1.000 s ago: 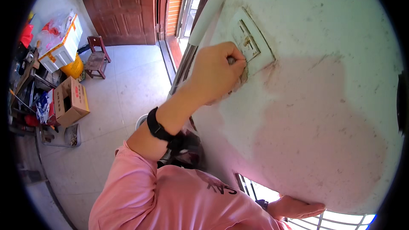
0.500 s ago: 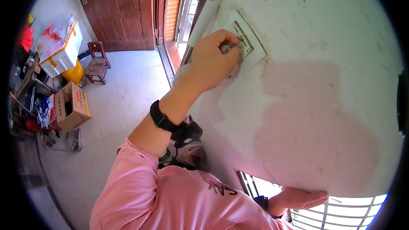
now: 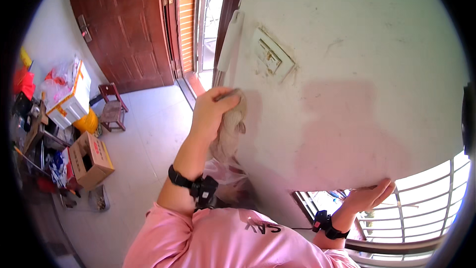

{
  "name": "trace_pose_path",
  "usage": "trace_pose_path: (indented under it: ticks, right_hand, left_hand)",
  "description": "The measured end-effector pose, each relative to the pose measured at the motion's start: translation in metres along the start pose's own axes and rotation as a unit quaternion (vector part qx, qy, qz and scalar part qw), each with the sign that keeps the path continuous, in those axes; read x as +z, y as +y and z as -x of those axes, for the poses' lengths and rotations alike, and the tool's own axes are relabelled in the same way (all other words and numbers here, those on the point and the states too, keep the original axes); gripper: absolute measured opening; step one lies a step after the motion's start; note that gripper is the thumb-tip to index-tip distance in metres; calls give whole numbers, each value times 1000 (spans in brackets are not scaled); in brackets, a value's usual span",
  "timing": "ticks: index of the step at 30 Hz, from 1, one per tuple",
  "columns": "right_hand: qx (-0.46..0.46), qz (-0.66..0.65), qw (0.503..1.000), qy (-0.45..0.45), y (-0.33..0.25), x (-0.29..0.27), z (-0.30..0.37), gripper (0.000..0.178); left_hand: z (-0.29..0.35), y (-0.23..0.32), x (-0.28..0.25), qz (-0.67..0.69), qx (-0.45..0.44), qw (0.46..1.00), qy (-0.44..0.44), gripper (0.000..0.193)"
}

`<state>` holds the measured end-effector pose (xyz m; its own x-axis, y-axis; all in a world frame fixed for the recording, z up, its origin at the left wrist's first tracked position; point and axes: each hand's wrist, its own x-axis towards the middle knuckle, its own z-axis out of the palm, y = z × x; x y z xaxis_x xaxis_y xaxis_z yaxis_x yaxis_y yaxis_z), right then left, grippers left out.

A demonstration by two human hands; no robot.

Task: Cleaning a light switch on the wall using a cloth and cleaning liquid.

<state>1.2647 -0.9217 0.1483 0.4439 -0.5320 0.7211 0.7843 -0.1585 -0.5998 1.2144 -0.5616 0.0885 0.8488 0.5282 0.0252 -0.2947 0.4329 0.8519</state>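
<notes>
My left hand (image 3: pixel 213 111) is closed, pinching a greyish-beige rag (image 3: pixel 229 131) that hangs down beside the pale wall (image 3: pixel 347 49). Up and to the right of that hand, a dirty wall switch (image 3: pixel 274 55) sits tilted in the picture. Brown grime marks its slot and the edges of its plate. My right hand (image 3: pixel 367 196) is open, its fingers stretched out along the wall's edge beside the barred window (image 3: pixel 421 203). Whether its palm presses on the wall is hidden. Black bands with small devices circle both wrists.
A white pipe-like strip (image 3: pixel 231 42) runs along the wall's corner by the doorway. At left stand a brown door (image 3: pixel 119 25), a small wooden chair (image 3: pixel 113 108), a cardboard box (image 3: pixel 90 161) and a white foam box (image 3: pixel 73 97) with plastic bags. A clear bag (image 3: pixel 223 172) is below the rag.
My left hand has moved down and away from the wall switch, with the rag now hanging in view. The right hand has risen in the picture, and the whole view has shifted.
</notes>
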Motion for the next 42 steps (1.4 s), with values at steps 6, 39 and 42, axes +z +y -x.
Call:
trace_pose_path:
  ticks: [6, 39, 42]
  right_hand:
    - [-175, 29, 965, -191, -66, 20, 38, 4]
    - [-356, 290, 728, -509, -11, 195, 82, 52]
    - [-347, 286, 728, -518, -8, 195, 76, 48]
  left_hand:
    - [29, 6, -22, 78, -4, 991, -107, 14]
    - [-92, 31, 62, -341, 179, 922, -37, 31]
    - [-93, 31, 61, -401, 166, 900, -42, 30]
